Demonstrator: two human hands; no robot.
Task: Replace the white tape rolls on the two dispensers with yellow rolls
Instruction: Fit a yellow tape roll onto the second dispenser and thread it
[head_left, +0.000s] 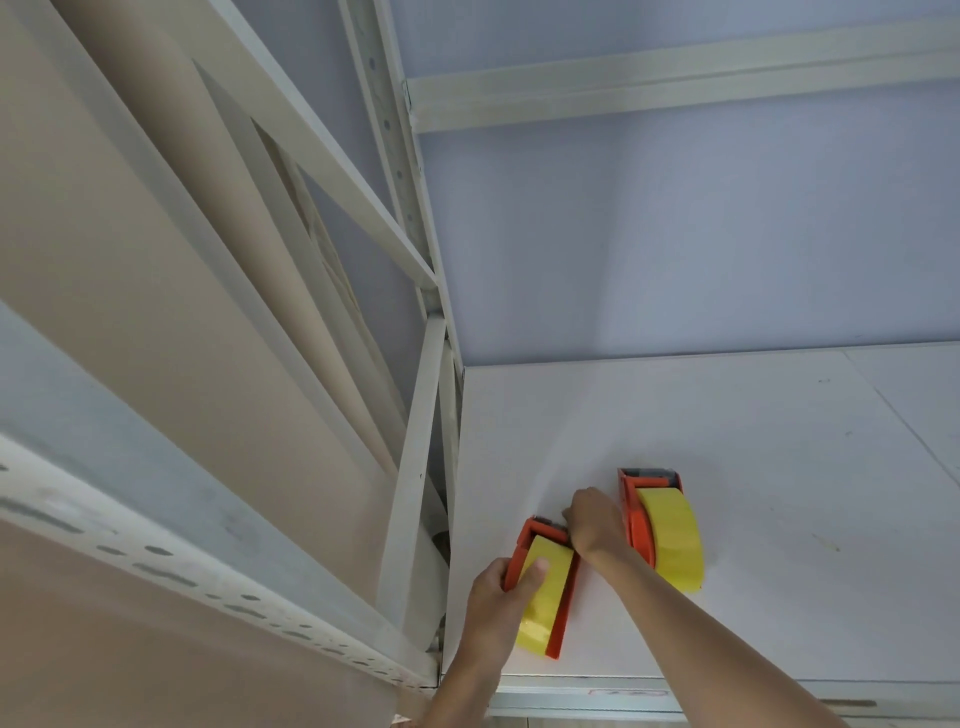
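Note:
Two orange tape dispensers stand on a white shelf board (753, 467), each carrying a yellow roll. The left dispenser (566, 597) sits near the shelf's front left corner; my left hand (501, 597) grips it from the left side, thumb lying on its yellow roll (545, 592). My right hand (595, 522) is at that dispenser's far end, fingers curled at its cutter, and what they pinch is hidden. The right dispenser (636, 519) with its yellow roll (672, 540) stands just right of my right wrist. No white roll is in view.
A white metal rack post (415, 519) and cross braces rise at the shelf's left. The shelf's front rail (582, 696) runs along the bottom. Beige wall and a perforated upright (156, 566) fill the left side. A grey back panel (675, 234) closes the rear.

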